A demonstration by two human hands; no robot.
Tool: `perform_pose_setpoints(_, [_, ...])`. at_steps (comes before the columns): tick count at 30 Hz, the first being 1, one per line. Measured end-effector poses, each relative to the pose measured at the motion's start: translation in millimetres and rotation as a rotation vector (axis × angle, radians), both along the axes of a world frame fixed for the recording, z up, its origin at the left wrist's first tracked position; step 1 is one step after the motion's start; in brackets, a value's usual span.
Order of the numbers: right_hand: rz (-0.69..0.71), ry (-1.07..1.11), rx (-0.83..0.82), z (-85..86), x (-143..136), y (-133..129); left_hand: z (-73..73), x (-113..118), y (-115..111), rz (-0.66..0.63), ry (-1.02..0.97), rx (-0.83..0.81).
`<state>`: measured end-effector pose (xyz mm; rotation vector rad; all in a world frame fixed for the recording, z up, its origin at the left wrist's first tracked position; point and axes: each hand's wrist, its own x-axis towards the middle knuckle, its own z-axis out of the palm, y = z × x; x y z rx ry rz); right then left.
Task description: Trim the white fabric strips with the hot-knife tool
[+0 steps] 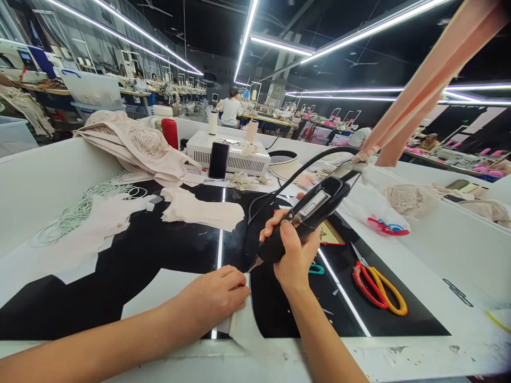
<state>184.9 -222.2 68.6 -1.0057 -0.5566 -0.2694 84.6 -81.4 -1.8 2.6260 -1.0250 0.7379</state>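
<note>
My right hand [297, 255] is wrapped around a black corded handheld power tool [309, 213] with a narrow pointed tip. The tool slants down to the left, and a pink fabric strip [427, 90] is tied to its upper end. My left hand [223, 292] has its fingers curled together on the edge of a thin white sheet-like piece [167, 287], right beside the tool's tip. I cannot tell whether this piece is cloth or paper. A narrow pale strip [232, 323] shows below the left fingers. Both lie on the shiny black work surface [159, 250].
Scissors [379, 287] with red and yellow handles lie to the right. Beige fabric pieces [203, 208], green cord [88, 205] and a phone [218, 160] lie farther back, before a white vented box [243, 157]. The tool's black cable [303, 167] arches overhead. White side walls [451, 223] border the table.
</note>
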Motion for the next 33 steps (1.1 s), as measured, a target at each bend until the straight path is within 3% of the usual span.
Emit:
perform_pose_setpoints(9, [0.036,0.014,0.006,3.5,-1.5,0.7,-3.8,-1.0,1.0,-0.004,0.029,-0.007])
perform_pose_setpoints(25, [0.025,0.017,-0.027,0.4,-5.0,-1.5,2.5,-0.4,-2.5,0.038,-0.047,-0.001])
perform_pose_setpoints(33, [0.012,0.008,-0.038,0.4,-5.3,-1.3,6.8,-9.0,-3.1,0.073,-0.23,0.132])
